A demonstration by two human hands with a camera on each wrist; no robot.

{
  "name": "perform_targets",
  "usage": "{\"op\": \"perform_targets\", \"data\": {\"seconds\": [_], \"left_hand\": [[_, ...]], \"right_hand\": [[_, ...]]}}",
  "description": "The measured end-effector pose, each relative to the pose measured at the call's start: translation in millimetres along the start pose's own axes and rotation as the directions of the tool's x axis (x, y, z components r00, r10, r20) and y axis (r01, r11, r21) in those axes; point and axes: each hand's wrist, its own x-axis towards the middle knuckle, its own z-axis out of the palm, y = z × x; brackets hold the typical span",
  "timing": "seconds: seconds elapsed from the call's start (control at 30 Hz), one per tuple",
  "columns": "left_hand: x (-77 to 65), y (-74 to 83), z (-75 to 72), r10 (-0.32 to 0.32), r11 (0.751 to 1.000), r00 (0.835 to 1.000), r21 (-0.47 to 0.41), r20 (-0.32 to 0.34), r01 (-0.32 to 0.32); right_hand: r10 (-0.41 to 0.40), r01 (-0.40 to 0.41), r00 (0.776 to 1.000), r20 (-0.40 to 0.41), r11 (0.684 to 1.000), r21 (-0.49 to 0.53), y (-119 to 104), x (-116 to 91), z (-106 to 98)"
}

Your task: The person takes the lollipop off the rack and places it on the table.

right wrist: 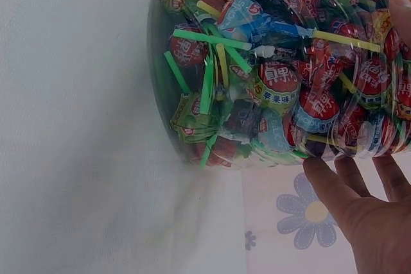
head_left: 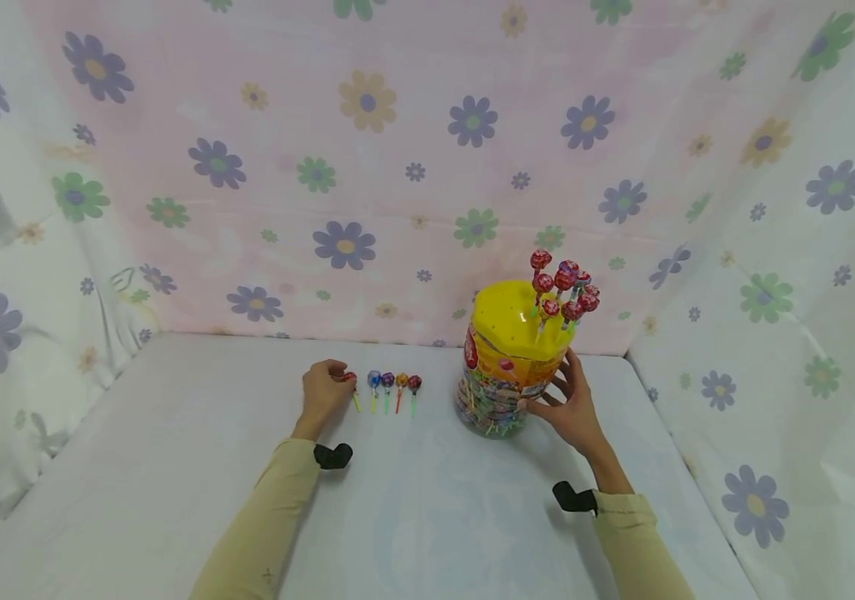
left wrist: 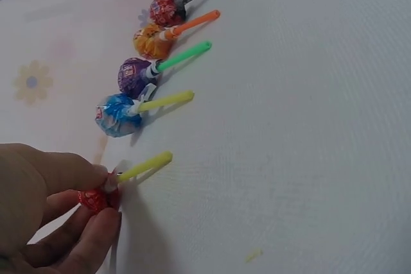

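Observation:
My left hand (head_left: 325,393) pinches a red-wrapped lollipop (left wrist: 96,200) by its head, and the yellow stick points away across the table. To the right of it lies a row of lollipops: blue (left wrist: 119,115), purple (left wrist: 136,77), orange (left wrist: 153,42) and dark red (left wrist: 167,9). My right hand (head_left: 572,408) grips a clear plastic jar (head_left: 489,408) full of wrapped lollipops, thumb on the near side and fingers round the right side. The jar has a yellow lid (head_left: 506,317) with small holes. Several red lollipops (head_left: 564,279) stand upright along the lid's right side.
A white cloth covers the table (head_left: 427,517). Behind it hangs a pink flowered curtain (head_left: 397,167), with white flowered cloth (head_left: 810,333) at the sides. A small yellow scrap (left wrist: 254,255) lies on the table near the left hand.

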Motion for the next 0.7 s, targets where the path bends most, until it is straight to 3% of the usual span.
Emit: {"op": "perform_targets", "data": {"seconds": [0.23, 0.5, 0.7], "left_hand": [[1.9, 1.9, 3.5, 0.052, 0.999, 0.998, -0.018, 0.032, -0.052], [1.4, -3.9, 4.0, 0.066, 0.998, 0.996, -0.028, 0.064, -0.064], [-2.8, -0.3, -1.2, 0.075, 0.992, 0.996, -0.105, 0.049, -0.069]], "right_hand": [[-0.003, 0.003, 1.000, 0.000, 1.000, -0.006, -1.3, -0.4, -0.2], [0.006, -0.006, 1.000, 0.001, 1.000, -0.010, -1.4, -0.3, 0.6], [-0.017, 0.017, 1.000, -0.003, 1.000, -0.005, 12.0, 3.7, -1.5]]}}
